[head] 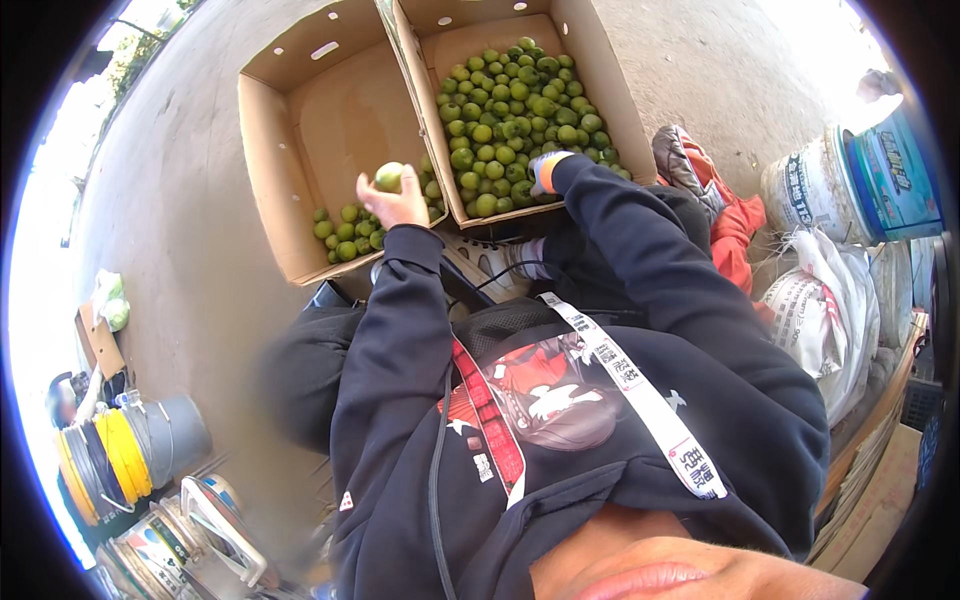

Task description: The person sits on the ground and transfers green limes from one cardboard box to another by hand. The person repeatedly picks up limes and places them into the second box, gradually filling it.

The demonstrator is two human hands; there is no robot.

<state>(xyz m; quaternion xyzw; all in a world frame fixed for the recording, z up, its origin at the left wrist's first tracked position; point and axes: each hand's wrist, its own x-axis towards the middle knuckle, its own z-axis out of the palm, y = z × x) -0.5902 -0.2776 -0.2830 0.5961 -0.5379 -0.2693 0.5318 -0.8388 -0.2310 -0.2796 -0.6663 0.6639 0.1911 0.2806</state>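
My bare left hand [396,202] holds a pale green round fruit [389,177] between thumb and fingers, over the near end of the left cardboard box [262,165]. Small green citrus fruits [346,232] lie in that box's near part, partly hidden by the hand. The right cardboard box [611,97] touches it and holds many green citrus fruits [519,91]. My right hand [546,171], in a light glove with an orange band, reaches down among the fruits at that box's near side. Its fingertips are hidden, so I cannot tell whether it grips one.
Plastic buckets [810,184] and a white woven sack [806,315] stand at the right, near a red cloth [731,240]. Stacked buckets [172,435] stand at the lower left. Cardboard [870,510] lies at the lower right. My shoe [495,266] is close to the boxes.
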